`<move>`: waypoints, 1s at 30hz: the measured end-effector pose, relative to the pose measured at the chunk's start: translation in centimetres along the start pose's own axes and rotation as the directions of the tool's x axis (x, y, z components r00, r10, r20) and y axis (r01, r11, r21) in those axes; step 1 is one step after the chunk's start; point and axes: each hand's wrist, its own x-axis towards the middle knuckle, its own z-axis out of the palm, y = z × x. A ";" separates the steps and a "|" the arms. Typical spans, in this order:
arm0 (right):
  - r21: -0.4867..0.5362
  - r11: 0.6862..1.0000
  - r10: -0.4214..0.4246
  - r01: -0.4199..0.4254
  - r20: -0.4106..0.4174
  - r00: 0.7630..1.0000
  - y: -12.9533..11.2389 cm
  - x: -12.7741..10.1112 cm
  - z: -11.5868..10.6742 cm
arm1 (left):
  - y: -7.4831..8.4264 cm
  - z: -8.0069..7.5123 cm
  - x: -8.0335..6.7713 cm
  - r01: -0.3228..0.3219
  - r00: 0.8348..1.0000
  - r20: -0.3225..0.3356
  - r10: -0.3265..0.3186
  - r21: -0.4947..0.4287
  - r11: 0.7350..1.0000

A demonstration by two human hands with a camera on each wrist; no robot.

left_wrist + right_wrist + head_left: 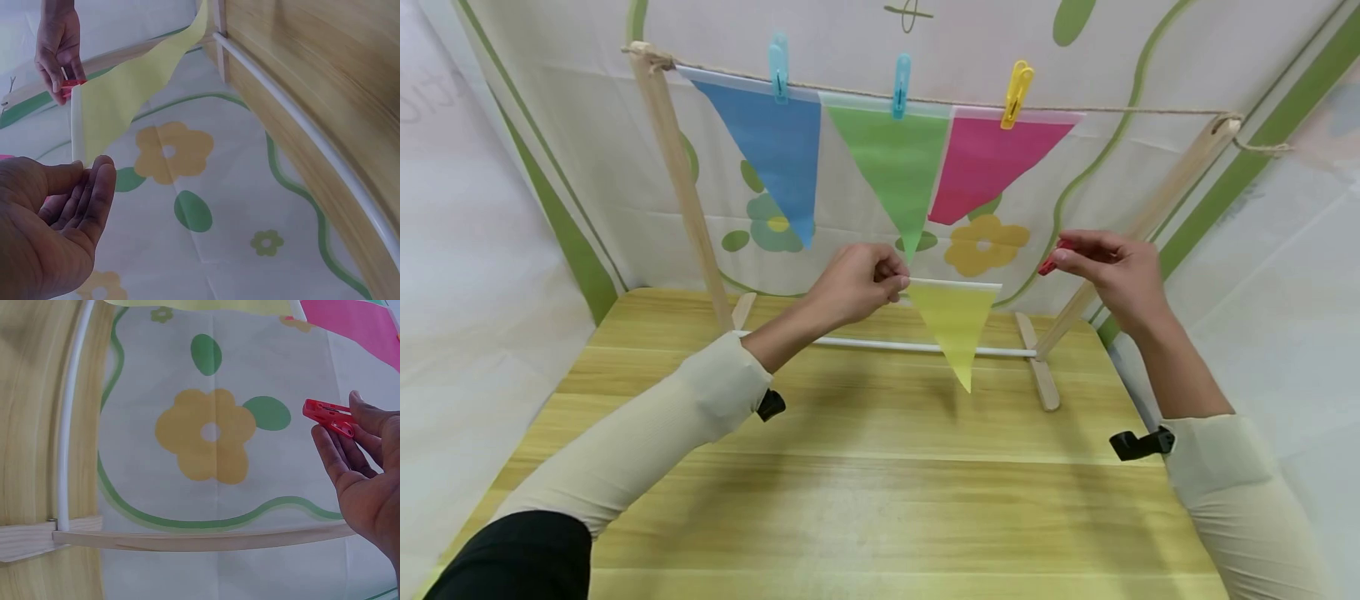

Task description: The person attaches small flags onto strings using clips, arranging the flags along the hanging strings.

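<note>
My left hand [862, 282] pinches the upper left corner of a yellow triangular flag [958, 321], which hangs point down in front of the wooden frame. Between the thumb and fingers of my right hand [1116, 271] is a red clothespin [328, 417], held to the right of the flag and apart from it in the head view. Above, a twine string [1120, 109] carries a blue flag [775, 142], a green flag [898, 154] and a pink flag [992, 154]. Two light blue clothespins [778, 71] and a yellow clothespin [1017, 93] sit on their top edges.
Wooden posts stand at left [681, 179] and right [1180, 175], joined low down by a white rod [880, 343]. The right foot [1039, 362] rests on the wood-grain table [850, 500]. A flower-printed cloth [1037, 50] hangs behind.
</note>
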 end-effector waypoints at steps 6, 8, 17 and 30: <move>-0.001 1.000 -0.028 0.028 -0.012 1.000 -1.1 0.2 0.1 | 0.8 0.2 0.4 -0.020 1.000 -0.019 0.020 -0.018 1.000; 0.019 0.999 -0.043 0.043 -0.013 0.999 -1.5 0.3 0.1 | 1.1 0.4 0.5 -0.026 0.999 -0.022 0.026 -0.012 1.000; 0.151 0.979 -0.140 0.138 0.002 0.990 -3.4 0.7 0.6 | 2.4 0.8 1.5 -0.035 0.999 -0.016 0.035 -0.015 0.999; 0.146 0.962 -0.232 0.232 -0.015 0.973 -5.6 1.2 1.2 | 4.0 0.8 2.8 -0.092 0.995 -0.045 0.090 -0.048 0.995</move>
